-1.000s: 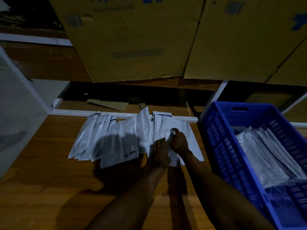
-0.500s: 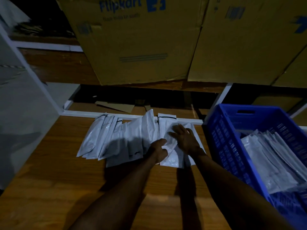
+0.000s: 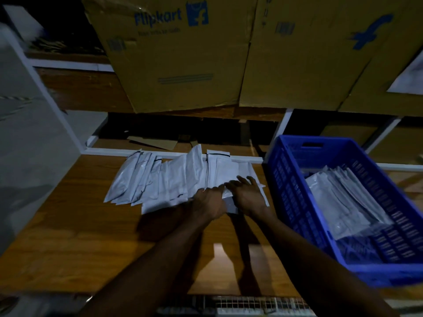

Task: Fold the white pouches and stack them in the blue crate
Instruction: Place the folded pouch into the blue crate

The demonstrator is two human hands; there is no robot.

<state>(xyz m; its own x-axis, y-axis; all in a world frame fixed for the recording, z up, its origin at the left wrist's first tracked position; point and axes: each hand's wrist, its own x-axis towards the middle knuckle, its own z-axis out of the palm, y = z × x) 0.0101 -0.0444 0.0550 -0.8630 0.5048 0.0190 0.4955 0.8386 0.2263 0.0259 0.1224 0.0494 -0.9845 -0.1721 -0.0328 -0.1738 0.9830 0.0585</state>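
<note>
here, left hand [image 3: 209, 202], right hand [image 3: 248, 194] pressing white pouches [image 3: 174, 179]

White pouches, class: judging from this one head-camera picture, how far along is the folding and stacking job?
Done: a stack of pouches already lies inside the blue crate. In hand: the left hand and right hand press on one pouch at the right end of the row. Left: a fanned row of pouches on the wooden table, untouched. Roughly midway, though counts are unclear in the dim light.

place: warehouse packing station | evidence: Flipkart cartons [image 3: 183, 53] on shelving; blue crate [image 3: 283, 179]; wooden bench [image 3: 68, 236]
</note>
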